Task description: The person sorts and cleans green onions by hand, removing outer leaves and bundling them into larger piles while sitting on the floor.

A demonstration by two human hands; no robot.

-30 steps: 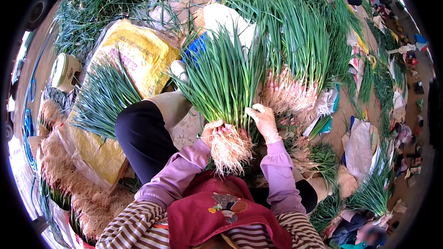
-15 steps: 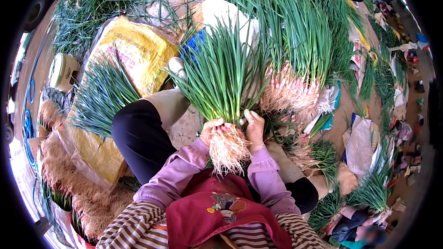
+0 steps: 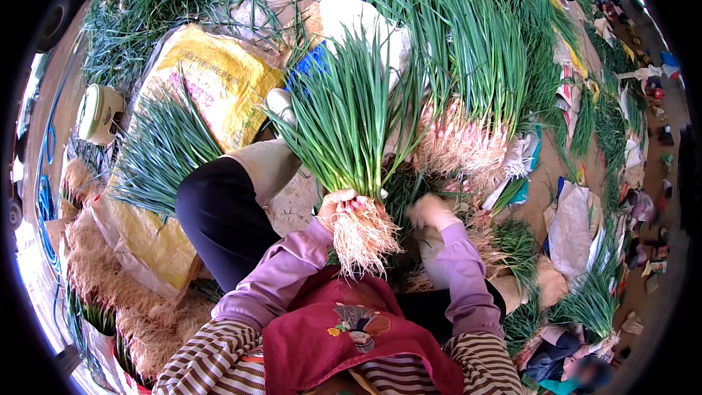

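Two hands, apart: left hand (image 3: 335, 206) clamped round one green-onion bunch (image 3: 355, 132), before the apron (image 3: 303, 344); right hand (image 3: 431, 212) blurred, its grip indeterminable. One bare floor patch (image 3: 289, 203) left of the bunch; one pail (image 3: 99, 114) beyond the yellow sack's (image 3: 227, 66) edge.

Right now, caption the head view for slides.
Left hand grips a green leafy bunch with stringy pale roots; blurred right hand hovers apart.
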